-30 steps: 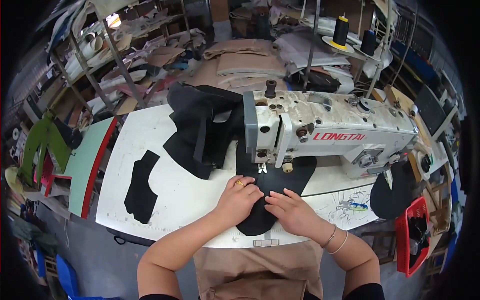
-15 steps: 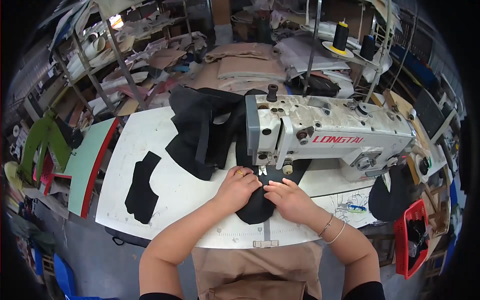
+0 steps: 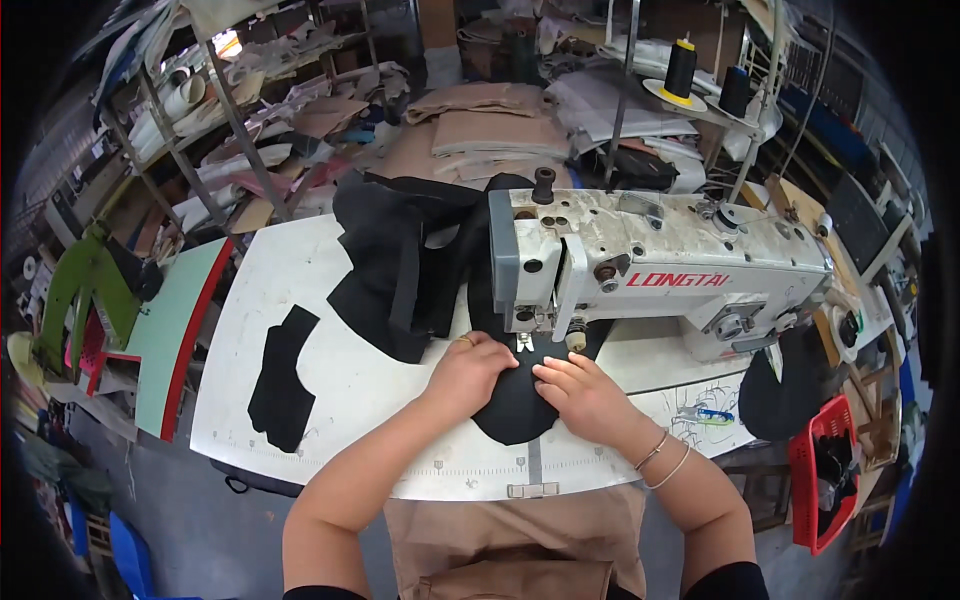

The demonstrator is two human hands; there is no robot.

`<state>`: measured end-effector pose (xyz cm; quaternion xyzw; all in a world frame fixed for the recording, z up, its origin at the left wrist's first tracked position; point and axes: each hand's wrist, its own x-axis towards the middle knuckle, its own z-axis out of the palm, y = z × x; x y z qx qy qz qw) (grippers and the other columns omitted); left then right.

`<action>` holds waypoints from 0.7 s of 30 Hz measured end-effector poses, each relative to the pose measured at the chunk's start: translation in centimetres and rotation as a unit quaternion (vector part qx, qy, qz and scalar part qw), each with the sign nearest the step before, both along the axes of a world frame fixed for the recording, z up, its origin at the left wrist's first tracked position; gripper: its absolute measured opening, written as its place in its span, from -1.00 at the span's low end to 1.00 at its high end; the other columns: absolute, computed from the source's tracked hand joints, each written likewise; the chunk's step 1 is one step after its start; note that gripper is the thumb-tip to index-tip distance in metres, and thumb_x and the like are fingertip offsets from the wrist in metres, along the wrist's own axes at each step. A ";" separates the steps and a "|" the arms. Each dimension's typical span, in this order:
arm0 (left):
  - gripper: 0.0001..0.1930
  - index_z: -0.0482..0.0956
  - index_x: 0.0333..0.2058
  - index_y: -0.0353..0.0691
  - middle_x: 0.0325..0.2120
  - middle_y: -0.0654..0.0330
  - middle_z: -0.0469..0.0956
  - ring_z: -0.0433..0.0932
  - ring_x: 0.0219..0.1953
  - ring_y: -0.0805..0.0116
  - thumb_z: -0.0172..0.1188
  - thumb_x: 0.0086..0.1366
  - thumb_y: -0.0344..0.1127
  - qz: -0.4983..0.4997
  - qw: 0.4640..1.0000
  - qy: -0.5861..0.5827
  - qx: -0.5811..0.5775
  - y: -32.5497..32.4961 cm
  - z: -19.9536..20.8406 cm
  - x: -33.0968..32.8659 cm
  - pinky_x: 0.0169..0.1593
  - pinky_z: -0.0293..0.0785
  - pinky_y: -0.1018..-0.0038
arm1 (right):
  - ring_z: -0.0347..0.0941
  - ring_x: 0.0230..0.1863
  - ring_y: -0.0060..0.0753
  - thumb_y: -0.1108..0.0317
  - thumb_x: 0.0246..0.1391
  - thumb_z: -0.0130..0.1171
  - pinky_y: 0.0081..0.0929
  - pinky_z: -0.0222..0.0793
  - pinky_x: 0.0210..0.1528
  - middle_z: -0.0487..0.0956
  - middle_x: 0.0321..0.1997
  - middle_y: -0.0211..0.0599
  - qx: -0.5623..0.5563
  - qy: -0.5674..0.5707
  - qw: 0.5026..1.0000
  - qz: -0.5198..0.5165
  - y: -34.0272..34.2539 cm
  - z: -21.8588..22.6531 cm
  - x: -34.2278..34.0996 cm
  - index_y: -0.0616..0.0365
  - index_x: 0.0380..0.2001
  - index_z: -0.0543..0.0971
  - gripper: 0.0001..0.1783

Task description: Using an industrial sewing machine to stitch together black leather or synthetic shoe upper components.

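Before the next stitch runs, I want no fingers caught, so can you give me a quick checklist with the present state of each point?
1. Both hands on the work: ok. The left hand and right hand press flat on the black fabric piece.
2. Fabric under the sewing machine head: ok, its far edge runs beneath the needle area.
3. Fingertips away from the needle: not ok, both sets sit right beside the presser foot.
4. Needle up or down: cannot tell, too small to see.
5. Loose pieces out of the way: ok. The spare black cut piece lies apart at the left of the white table.
6. Thread feed: cannot tell.
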<state>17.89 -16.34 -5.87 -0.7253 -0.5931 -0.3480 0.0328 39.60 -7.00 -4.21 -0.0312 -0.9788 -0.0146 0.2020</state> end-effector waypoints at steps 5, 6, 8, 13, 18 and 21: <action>-0.79 0.63 -0.35 -0.13 -0.31 0.30 0.60 0.51 -0.15 0.20 0.16 0.00 -0.52 -0.003 0.999 0.035 0.009 0.0 0.3 0.2 -0.06 0.44 0.36 | 0.34 0.19 -0.28 0.42 -0.04 0.06 -0.18 0.17 0.25 0.49 0.10 -0.26 -0.005 0.001 1.000 -0.008 0.6 -0.2 0.4 0.15 -0.20 0.53 -0.73; -0.79 0.62 -0.35 -0.12 -0.31 0.30 0.60 0.51 -0.15 0.21 0.16 0.00 -0.52 -0.002 1.000 0.013 0.007 0.0 0.3 0.2 -0.05 0.44 0.36 | 0.34 0.19 -0.28 0.43 -0.04 0.06 -0.18 0.16 0.25 0.48 0.10 -0.27 -0.011 -0.006 1.000 -0.011 0.8 -0.2 0.5 0.14 -0.21 0.53 -0.73; -0.78 0.62 -0.34 -0.11 -0.30 0.31 0.59 0.50 -0.14 0.21 0.16 0.00 -0.51 -0.005 1.000 -0.016 -0.008 0.3 0.3 -0.2 -0.05 0.43 0.36 | 0.33 0.19 -0.29 0.43 -0.05 0.06 -0.18 0.15 0.26 0.48 0.11 -0.28 -0.017 -0.011 1.000 -0.016 1.2 -0.1 0.5 0.14 -0.22 0.53 -0.74; -0.79 0.62 -0.34 -0.10 -0.31 0.33 0.59 0.50 -0.14 0.23 0.16 0.00 -0.49 -0.018 0.999 0.040 -0.016 0.2 0.4 -0.1 -0.05 0.43 0.35 | 0.33 0.19 -0.26 0.44 -0.05 0.06 -0.19 0.14 0.27 0.47 0.12 -0.27 -0.017 -0.022 1.000 -0.001 1.4 0.1 0.7 0.13 -0.22 0.51 -0.74; -0.78 0.61 -0.33 -0.07 -0.32 0.37 0.57 0.49 -0.13 0.29 0.16 0.00 -0.46 -0.007 0.998 0.070 -0.001 0.0 0.2 0.1 -0.05 0.41 0.39 | 0.39 0.11 -0.22 0.43 -0.05 0.07 -0.30 0.29 0.16 0.48 0.09 -0.25 -0.045 -0.003 0.999 0.007 1.5 0.7 0.5 0.12 -0.22 0.51 -0.74; -0.77 0.61 -0.32 -0.06 -0.30 0.38 0.57 0.48 -0.11 0.31 0.16 0.00 -0.45 -0.006 0.995 0.104 0.005 0.0 0.3 0.4 -0.04 0.39 0.41 | 0.43 0.00 -0.25 0.40 -0.08 0.10 -0.37 0.38 0.03 0.50 -0.01 -0.27 -0.023 0.014 1.000 0.005 1.8 1.1 0.3 0.10 -0.24 0.51 -0.75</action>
